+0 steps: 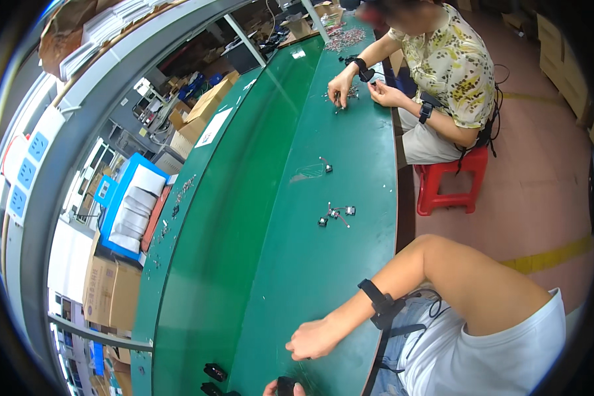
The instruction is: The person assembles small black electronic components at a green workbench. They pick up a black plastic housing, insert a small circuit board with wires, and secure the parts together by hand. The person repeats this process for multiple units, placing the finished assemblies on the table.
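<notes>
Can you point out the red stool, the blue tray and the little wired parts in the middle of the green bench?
Red stool (450, 181), head view: seat's front edge.
Blue tray (117, 191), head view: left rim.
Wired parts (337, 213), head view: middle of the cluster.

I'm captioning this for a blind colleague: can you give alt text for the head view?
The person's right hand rests closed on a long green bench, and the left hand holds a small black part at the lower edge. Small wired parts lie farther along, where a seated co-worker handles more.

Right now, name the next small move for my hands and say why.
Probably bring the right hand, curled on the green table, over to the left hand, which grips a small black part at the picture's lower edge; the hands are apart.
</notes>
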The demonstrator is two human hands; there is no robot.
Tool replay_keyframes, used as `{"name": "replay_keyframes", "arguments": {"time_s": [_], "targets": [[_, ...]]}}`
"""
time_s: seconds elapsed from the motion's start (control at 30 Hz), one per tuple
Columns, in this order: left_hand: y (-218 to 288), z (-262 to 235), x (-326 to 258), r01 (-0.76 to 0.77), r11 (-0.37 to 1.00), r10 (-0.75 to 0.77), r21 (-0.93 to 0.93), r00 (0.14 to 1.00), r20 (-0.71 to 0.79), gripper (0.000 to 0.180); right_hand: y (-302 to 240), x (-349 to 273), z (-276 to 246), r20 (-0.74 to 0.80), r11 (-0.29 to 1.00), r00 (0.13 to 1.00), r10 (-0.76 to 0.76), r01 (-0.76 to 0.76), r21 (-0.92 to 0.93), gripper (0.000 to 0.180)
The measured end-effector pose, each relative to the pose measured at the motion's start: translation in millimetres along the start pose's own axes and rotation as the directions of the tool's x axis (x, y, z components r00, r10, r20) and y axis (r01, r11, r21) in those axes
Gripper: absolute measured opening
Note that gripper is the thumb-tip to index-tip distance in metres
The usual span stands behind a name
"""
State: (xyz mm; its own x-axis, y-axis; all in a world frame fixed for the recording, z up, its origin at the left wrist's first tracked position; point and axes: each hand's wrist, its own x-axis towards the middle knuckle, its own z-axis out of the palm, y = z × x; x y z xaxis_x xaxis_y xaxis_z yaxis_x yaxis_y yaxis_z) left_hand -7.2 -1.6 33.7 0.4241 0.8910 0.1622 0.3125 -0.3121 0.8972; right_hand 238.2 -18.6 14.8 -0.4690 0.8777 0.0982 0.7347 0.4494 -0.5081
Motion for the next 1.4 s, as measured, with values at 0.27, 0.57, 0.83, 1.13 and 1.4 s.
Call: {"name": "replay_keyframes", "arguments": {"time_s": [0.27,0.57,0.83,1.13,1.4], "targets": [[4.3,-5.1,13.7,0.094,0.991,-0.088,-0.098,0.994,0.060,0.045,13.1,20.0,-23.5,-0.336,0.898,0.941,-0.034,0.177,0.404,0.022],[-3.2,9.5,29.1,0.009,0.999,0.001,-0.043,0.976,0.219,0.038,-2.2,25.0,-10.4,-0.418,0.725,0.908,0.040,0.261,0.637,0.017],[14.6,26.4,23.5,-0.033,0.999,0.032,0.013,0.995,0.098,0.023,-10.5,11.4,0.0,-0.466,0.776,0.884,0.040,0.266,0.572,0.015],[8.0,19.5,10.1,-0.071,0.997,0.071,-0.005,0.997,0.002,0.022,-8.5,15.9,5.7,-0.408,0.697,0.911,-0.056,0.328,0.637,0.017],[-20.0,23.6,24.7,-0.060,0.986,0.079,-0.156,0.990,0.119,0.024,-11.8,-1.0,-9.7,-0.304,0.849,0.952,0.021,0.143,0.509,0.024]]}}
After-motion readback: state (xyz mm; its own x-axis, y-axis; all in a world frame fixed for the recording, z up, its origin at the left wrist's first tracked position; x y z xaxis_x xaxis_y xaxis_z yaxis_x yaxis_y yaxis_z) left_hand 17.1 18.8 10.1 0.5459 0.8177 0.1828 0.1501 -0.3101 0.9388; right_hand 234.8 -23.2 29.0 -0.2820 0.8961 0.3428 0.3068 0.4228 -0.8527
